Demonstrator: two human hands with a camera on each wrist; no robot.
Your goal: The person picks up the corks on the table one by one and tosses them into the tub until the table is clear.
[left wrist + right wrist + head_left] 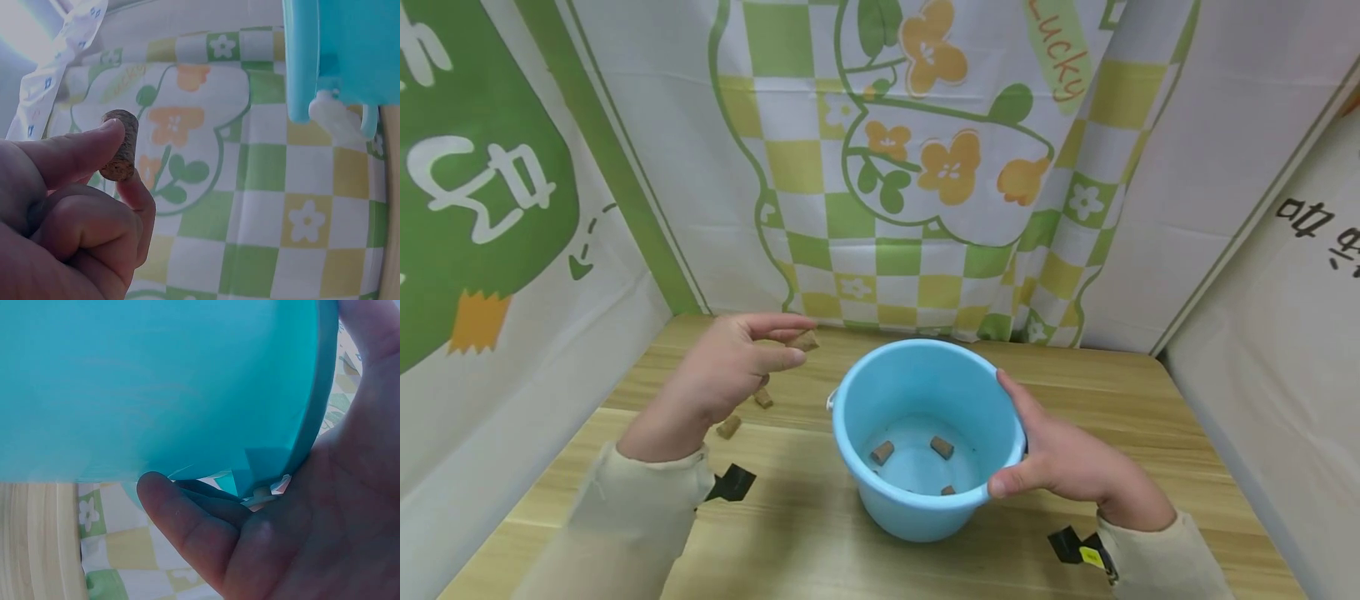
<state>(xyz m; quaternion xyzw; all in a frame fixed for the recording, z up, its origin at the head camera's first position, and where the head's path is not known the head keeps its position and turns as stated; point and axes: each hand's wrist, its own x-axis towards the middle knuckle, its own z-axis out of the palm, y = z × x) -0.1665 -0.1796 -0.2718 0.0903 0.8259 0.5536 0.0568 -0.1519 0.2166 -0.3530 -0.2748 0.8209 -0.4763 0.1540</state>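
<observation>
In the head view, the brown speckled cork stopper [805,340] is partly covered by the thumb and fingers of the left hand [722,375], which pinches it above the wooden table [797,517], left of the round light-blue plastic bucket [917,521]. The bucket's near rim cuts off one brown cork [948,490] inside; slivers beside it are too small to identify. The right hand [1075,458] grips the bucket's right rim, thumb at the near edge; its other fingertips are largely hidden behind the wall in the head view. The white handle joint [334,115] is cropped in the left wrist view. Bare wood separates the pinched cork from the bucket's left rim, and the mouth is unobstructed above. The table's back edge runs close behind, against the green-and-yellow checked cloth [898,258]. Two loose corks [728,427] lie on the wood near the left wrist. In the left wrist view the pinched cork's long axis stands nearly upright, its mottled lower end visible. On the bucket floor, the left cork [882,452] slants up rightward, the middle cork [942,447] down rightward.
</observation>
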